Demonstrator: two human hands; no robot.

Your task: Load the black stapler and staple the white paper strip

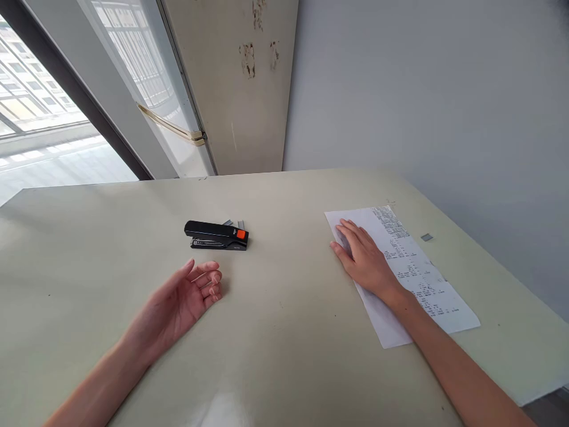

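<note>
My left hand [184,296] rests on the table with its palm turned up and inward, fingers loosely curled and apart, holding nothing. Just beyond its fingertips lies a black stapler [216,235] with an orange patch at its right end. Two small grey strips of staples [240,225] show partly behind the stapler. On the right, my right hand [362,252] lies flat on white printed paper [427,284], palm down with fingers stretched toward the far left corner. My forearm crosses and hides part of the paper's near end. Whether there is more than one sheet I cannot tell.
Another small grey strip of staples [427,237] lies right of the paper. The pale table [284,367] meets a grey wall [427,89] along its right side. Behind its far edge stands a fridge [242,107] with a long handle [171,124], and a window [35,89] is at the left.
</note>
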